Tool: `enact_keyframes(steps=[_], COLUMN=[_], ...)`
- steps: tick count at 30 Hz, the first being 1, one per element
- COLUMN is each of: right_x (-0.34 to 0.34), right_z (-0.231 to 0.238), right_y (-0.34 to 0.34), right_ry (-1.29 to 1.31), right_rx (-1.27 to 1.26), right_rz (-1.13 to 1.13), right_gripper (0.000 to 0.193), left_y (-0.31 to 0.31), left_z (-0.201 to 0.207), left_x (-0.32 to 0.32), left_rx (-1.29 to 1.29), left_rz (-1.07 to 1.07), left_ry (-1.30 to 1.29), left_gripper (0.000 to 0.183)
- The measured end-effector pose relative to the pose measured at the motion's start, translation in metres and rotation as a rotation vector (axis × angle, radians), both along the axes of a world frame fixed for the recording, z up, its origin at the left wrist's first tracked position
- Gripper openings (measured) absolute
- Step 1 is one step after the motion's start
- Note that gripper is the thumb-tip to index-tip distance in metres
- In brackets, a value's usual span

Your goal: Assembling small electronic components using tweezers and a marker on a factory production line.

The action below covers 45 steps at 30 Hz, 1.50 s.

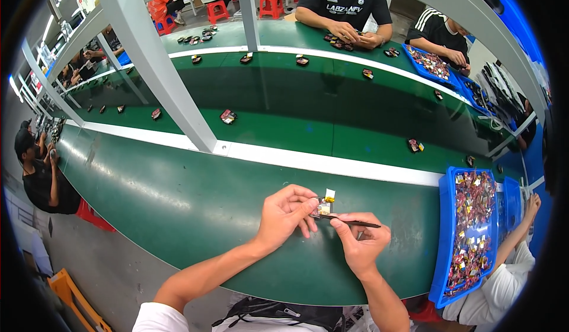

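Above the green bench, my left hand [287, 213] pinches a small electronic assembly [324, 209] between thumb and fingers. The piece has a dark body, a yellow-gold part and a white tab sticking up at its far end. In my right hand [363, 243] is a thin black stick-like tool [360, 223], perhaps tweezers, held like a pen. Its tip points left and meets the near side of the assembly, or almost does; I cannot tell which. My left fingers hide part of the assembly.
A blue bin [443, 243] full of small reddish parts stands right of my hands. Beyond a white rail [278, 156], several similar assemblies lie on the green conveyor [332, 136]. A grey post [157, 65] rises at the left. Co-workers sit across and at both sides.
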State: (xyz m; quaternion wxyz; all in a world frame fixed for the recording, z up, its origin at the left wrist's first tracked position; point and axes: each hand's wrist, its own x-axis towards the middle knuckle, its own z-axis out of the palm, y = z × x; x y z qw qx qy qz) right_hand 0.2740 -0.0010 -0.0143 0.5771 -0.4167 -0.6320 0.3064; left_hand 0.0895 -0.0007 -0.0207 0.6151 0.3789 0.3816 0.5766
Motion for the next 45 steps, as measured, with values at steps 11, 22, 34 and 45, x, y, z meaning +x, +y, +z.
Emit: enact_keyframes(steps=[11,22,34,45], right_x=[-0.003,-0.001,-0.003,-0.001], right_z=[0.003,0.0,0.002,0.002], right_y=[-0.001,-0.001,0.003,0.004], right_ry=[-0.013,-0.038,-0.018,-0.098], right_rx=[-0.013,-0.023,0.007,0.116], right_rz=[-0.016,-0.002,0.09,0.126], right_gripper=[0.012,0.013,0.013,0.014], left_y=[-0.005,-0.002,0.002,0.002], left_z=[-0.001,0.0,0.001,0.004], left_x=[0.005,0.003,-0.005,-0.005], left_rx=[0.073,0.091,0.051,0.031], left_rz=[0.105,0.111,0.057,0.018], left_ry=[0.091,0.111,0.09,0.123], left_gripper=[0.023,0.019,0.015,0.015])
